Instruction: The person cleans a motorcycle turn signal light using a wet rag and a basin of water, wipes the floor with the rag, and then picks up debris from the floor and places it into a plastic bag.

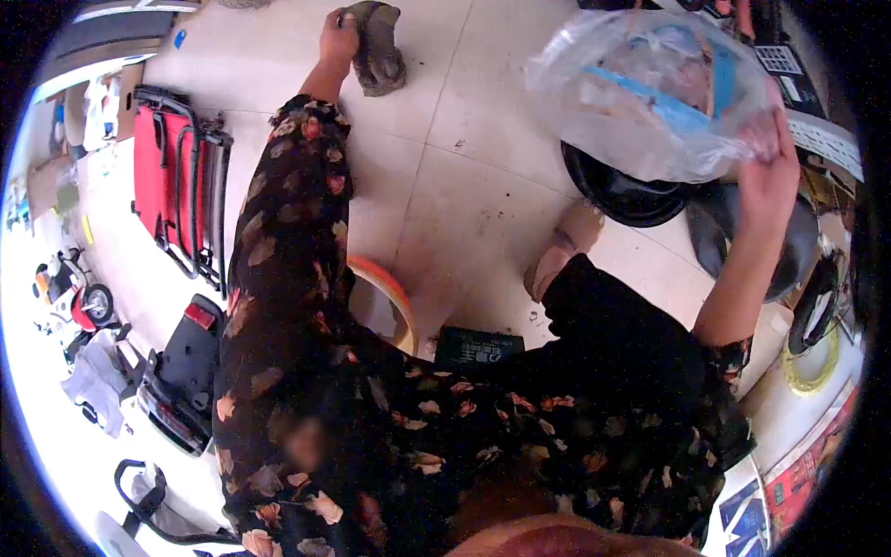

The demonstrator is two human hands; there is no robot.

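Observation:
At the top centre-left, my left hand [340,39] is closed on a dark grey-brown cloth [379,56], which hangs over the tiled floor. My right hand [768,167], at the upper right, grips the lower right edge of a clear plastic bag [594,102]. Blue strips and some brownish contents show through the bag; what they are is unclear. Below the bag lies a black round basin [613,190], partly covered by it.
A folded red chair [167,176] stands at the left. Near my body are an orange-rimmed round object [394,292] and a dark green box [478,344]. A yellow coil [809,376] lies at the right. A motorcycle [88,302] is at the far left.

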